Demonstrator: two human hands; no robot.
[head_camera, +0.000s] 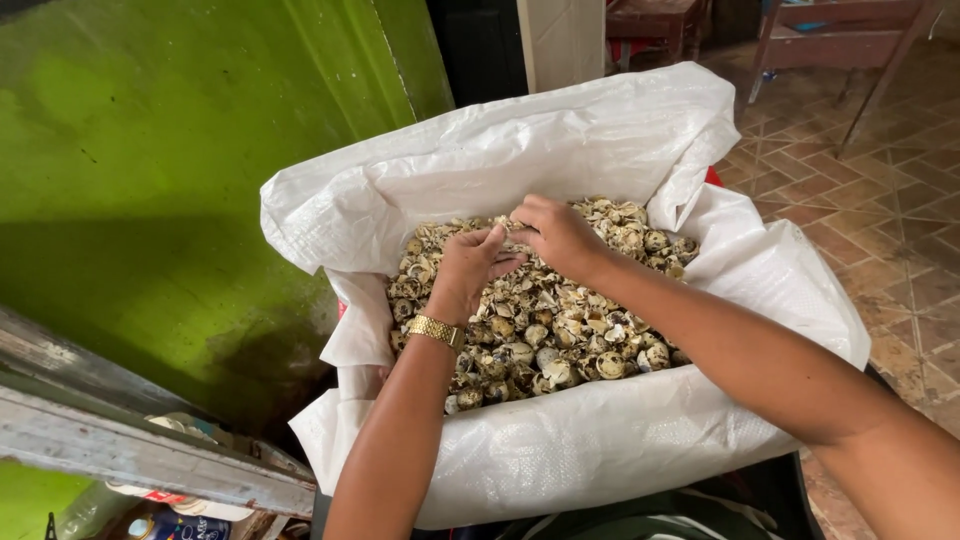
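Down at the bottom left, some jars or bottles sit half hidden under a worn wooden beam, too cut off to tell what they are. The big white woven sack has its rim folded down and it's packed with speckled broken eggshells. Left hand, gold watch on the wrist, is curled with fingertips pinching shells; right hand is cupped, fingers buried in the pile. A dark bin under the sack is mostly covered.

Soft, even daylight, perhaps from the right; sharp centre, dark shadow under the white sack.
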